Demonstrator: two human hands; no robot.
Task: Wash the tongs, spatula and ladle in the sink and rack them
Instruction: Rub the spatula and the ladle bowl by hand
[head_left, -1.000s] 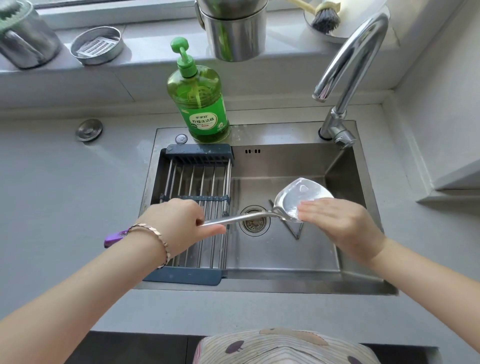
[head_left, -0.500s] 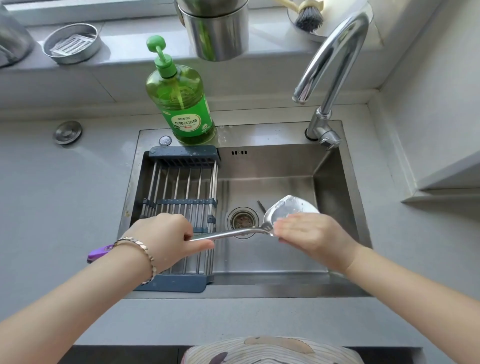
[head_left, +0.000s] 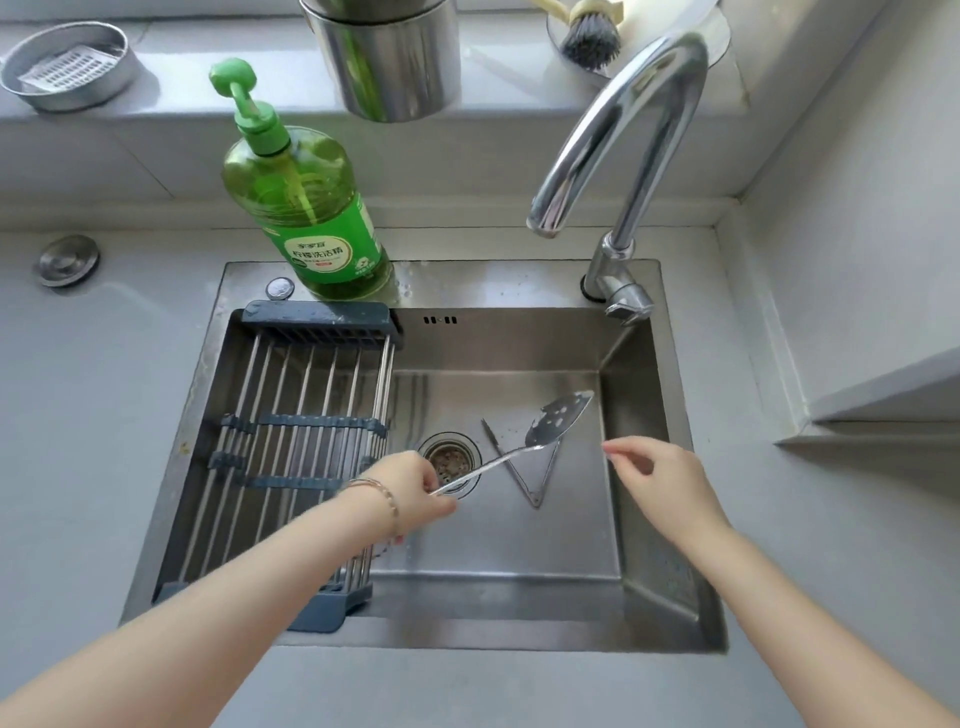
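Left hand (head_left: 410, 486) pinches spatula (head_left: 556, 421) handle, blade over sink (head_left: 493, 571) floor, 2 o'clock of drain (head_left: 451, 460), above tongs (head_left: 523, 487); right hand (head_left: 662, 475) loose, empty, 3 o'clock. I'd keep grip firm, tilt blade so water runs off, then lay across rack (head_left: 291, 441) at 9

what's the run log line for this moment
phase: spatula wash | left hand: grips spatula handle over sink | right hand: open, apart from blade | tongs: lying on sink floor | rack: no utensils seen
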